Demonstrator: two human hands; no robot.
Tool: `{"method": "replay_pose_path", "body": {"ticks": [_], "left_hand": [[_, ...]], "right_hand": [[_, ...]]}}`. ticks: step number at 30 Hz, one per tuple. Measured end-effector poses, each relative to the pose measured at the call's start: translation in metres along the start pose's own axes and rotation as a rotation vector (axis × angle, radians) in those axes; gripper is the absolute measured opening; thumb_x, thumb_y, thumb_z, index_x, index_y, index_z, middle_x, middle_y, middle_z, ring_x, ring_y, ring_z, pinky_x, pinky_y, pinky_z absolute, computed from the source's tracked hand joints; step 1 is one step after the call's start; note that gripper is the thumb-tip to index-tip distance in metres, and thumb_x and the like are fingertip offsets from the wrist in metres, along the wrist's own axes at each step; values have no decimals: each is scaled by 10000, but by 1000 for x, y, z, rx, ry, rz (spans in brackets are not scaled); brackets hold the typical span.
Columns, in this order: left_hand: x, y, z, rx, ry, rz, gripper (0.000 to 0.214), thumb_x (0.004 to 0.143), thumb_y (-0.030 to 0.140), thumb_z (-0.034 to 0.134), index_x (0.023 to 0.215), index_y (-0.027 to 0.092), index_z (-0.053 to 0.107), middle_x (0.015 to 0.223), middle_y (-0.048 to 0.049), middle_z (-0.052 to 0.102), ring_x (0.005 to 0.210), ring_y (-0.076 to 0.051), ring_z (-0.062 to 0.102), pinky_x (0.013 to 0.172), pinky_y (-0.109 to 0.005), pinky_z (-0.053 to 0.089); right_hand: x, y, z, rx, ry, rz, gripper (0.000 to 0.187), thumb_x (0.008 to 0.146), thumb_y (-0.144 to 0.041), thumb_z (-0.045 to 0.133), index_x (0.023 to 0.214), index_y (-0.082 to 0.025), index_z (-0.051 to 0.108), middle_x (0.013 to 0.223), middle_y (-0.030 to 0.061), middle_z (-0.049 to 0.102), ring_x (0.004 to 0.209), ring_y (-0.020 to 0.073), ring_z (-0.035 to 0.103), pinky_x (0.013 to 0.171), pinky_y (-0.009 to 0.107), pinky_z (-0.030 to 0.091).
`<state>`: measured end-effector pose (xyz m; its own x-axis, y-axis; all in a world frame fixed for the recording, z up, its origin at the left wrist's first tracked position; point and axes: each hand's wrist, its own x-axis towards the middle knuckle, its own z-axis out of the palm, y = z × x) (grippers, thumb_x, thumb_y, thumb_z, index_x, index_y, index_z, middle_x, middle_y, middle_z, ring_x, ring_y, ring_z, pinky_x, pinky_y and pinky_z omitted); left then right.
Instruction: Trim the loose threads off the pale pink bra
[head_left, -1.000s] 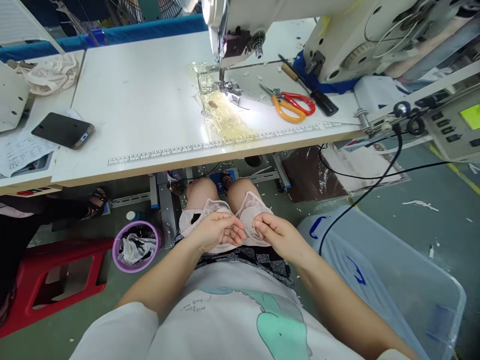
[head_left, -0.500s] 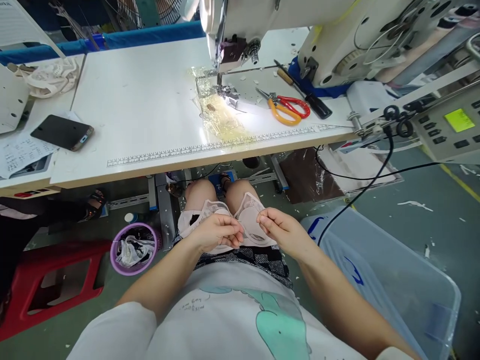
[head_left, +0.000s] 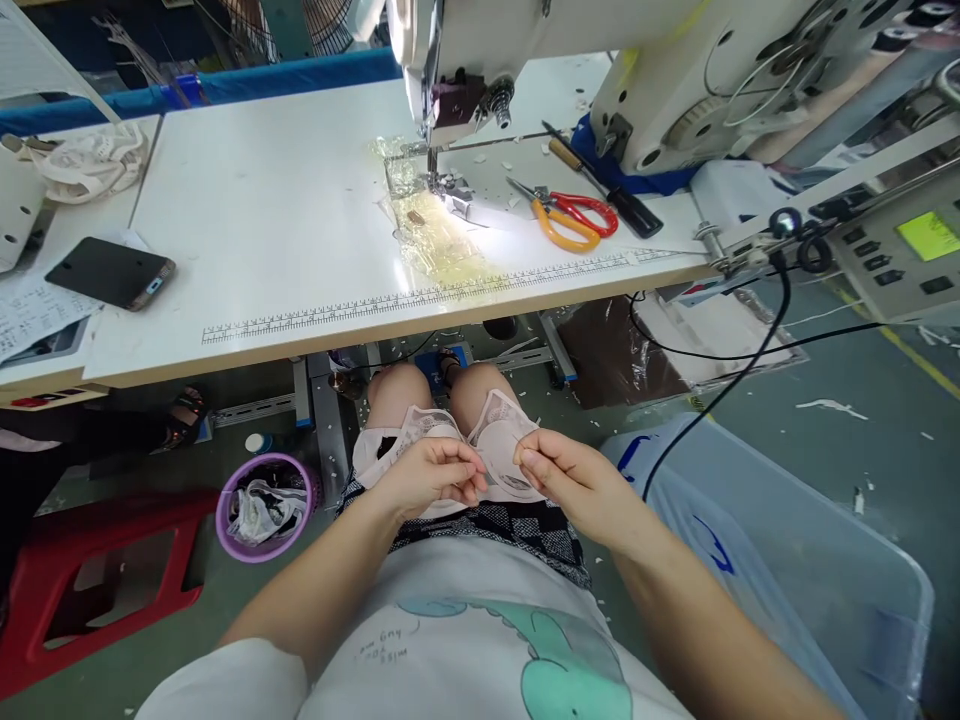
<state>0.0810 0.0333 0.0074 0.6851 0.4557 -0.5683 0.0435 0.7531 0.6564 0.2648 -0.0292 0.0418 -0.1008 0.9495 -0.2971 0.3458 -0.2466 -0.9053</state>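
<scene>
A pale pink bra (head_left: pixel 501 448) lies across my lap, its lace-edged cups facing up. Above its left cup is my left hand (head_left: pixel 439 474), thumb and forefinger pinched together. My right hand (head_left: pixel 559 467) makes a similar pinch over the edge of the right cup. The two hands are a short way apart. Whatever sits between the fingertips is too fine to make out. Beyond my knees, the sewing machine (head_left: pixel 457 95) stands on the white table (head_left: pixel 262 220), its lamp lighting the needle area.
Orange-and-red scissors (head_left: pixel 566 218) and a black-handled screwdriver (head_left: pixel 634 210) lie right of the needle. A phone (head_left: pixel 112 272) rests on papers at left. Below are a purple bin (head_left: pixel 266 550) of scraps, a red stool (head_left: pixel 112 530) and a clear plastic box (head_left: pixel 817 540). Another person's foot shows at left.
The view has shifted slightly. Both hands keep their pinches over the bra, with barely any movement; the left fingers curl a little differently.
</scene>
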Motion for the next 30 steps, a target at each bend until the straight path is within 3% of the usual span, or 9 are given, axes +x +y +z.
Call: {"method": "replay_pose_path", "body": {"ticks": [5,9,11,15,24,27,30], "left_hand": [[2,5,10,-40,17,-29,250,619,271,704,762,101,589,726,-58,618,586,-107,572,621,-263,476],[9,4,20,-15,115,138,311,662,292,682,926,154,592,849,-47,597,668,-117,572,568,-223,445],[13,0,22,-35,43,176,335,673,339,673,942,152,603,845,-56,606,628,-113,561,513,-206,412],[15,-7,20,-122,-154,58,322,686,403,650,762,91,627,642,-63,599,471,-89,507,439,-201,352],[12,-8,18,-160,-272,-90,318,653,368,688,774,77,644,597,-29,536,469,-75,473,438,-204,319],[12,-7,20,-58,-126,19,269,659,354,679,731,102,622,572,-7,498,463,-68,423,449,-205,309],[8,-2,24,149,157,365,229,682,279,663,873,160,624,802,-42,578,556,-79,462,539,-217,371]], "right_hand": [[-4,-8,-3,-22,-39,-30,275,876,-385,370,690,-195,442,579,-27,401,520,105,357,490,232,306],[-8,-12,-3,26,-72,-54,301,880,-412,360,682,-196,430,578,-30,376,508,100,333,475,229,290],[-10,-11,-4,44,-76,-41,298,883,-412,363,698,-194,442,580,-29,378,509,98,329,471,227,284],[-11,-2,-8,54,-27,-5,270,879,-407,386,758,-186,484,590,-27,393,516,95,335,467,224,286],[-7,8,-10,144,64,51,248,873,-396,411,788,-178,493,616,-31,409,521,86,353,476,216,299],[-7,7,-10,123,59,39,246,876,-392,404,786,-179,490,615,-29,411,524,88,354,478,217,300],[-9,3,-10,51,42,34,252,878,-386,396,752,-185,480,604,-27,411,538,95,366,490,219,308]]}}
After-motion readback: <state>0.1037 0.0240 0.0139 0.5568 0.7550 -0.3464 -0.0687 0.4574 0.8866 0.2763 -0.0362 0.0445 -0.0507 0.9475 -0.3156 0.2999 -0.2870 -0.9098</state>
